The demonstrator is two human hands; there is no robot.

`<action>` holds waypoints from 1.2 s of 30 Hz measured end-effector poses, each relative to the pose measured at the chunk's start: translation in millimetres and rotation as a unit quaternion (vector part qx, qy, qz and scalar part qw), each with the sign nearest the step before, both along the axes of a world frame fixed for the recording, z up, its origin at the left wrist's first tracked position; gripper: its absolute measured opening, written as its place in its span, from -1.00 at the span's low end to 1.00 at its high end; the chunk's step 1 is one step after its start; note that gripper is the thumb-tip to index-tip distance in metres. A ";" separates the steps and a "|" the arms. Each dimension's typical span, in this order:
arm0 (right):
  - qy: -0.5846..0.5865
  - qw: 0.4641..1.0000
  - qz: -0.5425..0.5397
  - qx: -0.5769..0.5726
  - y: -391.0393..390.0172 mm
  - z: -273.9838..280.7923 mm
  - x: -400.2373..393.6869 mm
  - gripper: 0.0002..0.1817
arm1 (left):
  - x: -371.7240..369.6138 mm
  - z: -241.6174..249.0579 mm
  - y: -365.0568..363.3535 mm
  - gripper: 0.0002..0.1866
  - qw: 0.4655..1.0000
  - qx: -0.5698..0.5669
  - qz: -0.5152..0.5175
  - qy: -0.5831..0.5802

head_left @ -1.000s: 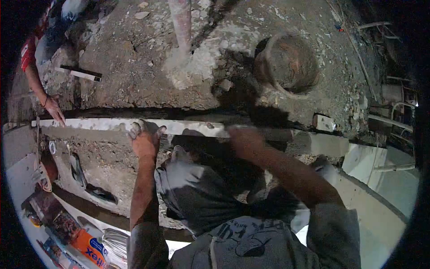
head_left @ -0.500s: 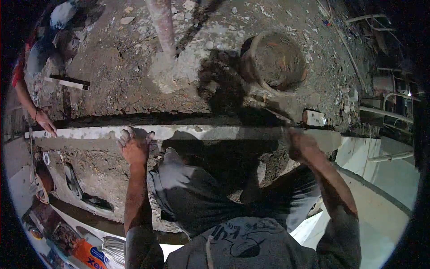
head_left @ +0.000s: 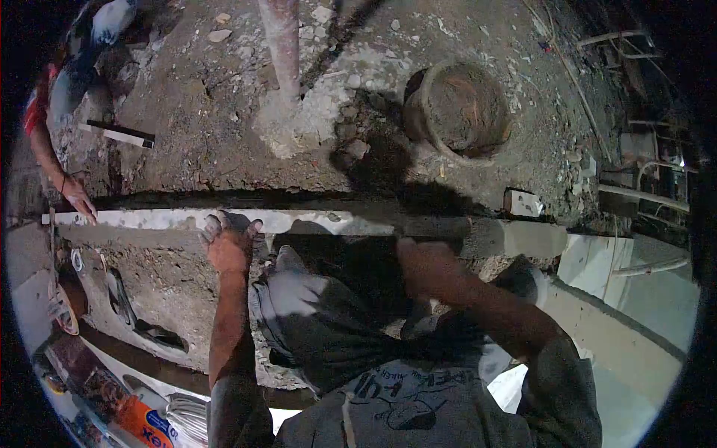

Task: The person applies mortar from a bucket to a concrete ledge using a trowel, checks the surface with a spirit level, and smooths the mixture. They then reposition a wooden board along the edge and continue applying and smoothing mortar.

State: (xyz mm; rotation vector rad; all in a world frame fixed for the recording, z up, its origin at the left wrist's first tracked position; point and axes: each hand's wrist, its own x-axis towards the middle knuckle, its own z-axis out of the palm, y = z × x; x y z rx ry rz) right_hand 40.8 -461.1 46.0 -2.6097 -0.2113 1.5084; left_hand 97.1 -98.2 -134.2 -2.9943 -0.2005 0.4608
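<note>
A long pale bar runs sideways in front of me, along a low ledge. My left hand grips it left of the middle, its fingers bent over the top and its thumb set apart. My right hand is curled and blurred just below the bar's right part. What it may hold is hidden. Grey, wet-looking material covers the ledge beyond it. At the far left, another person's hand touches the bar's end.
A round tub of dark mix stands on the rubble-strewn ground ahead. A post rises at the top. A small white block lies beyond the ledge, and a short pale strip lies at upper left. An orange and blue bag is at lower left.
My right hand has swept left and slightly toward me along the ledge. The stick-like piece beside it earlier no longer shows. My left hand and the other person's hand stay almost in place.
</note>
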 end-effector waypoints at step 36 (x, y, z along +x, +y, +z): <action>-0.077 0.981 0.055 0.168 135.6 -55.2 105.2 -0.56 | -3.5 37.4 -10.5 -0.04 0.997 -0.075 -0.006 -0.025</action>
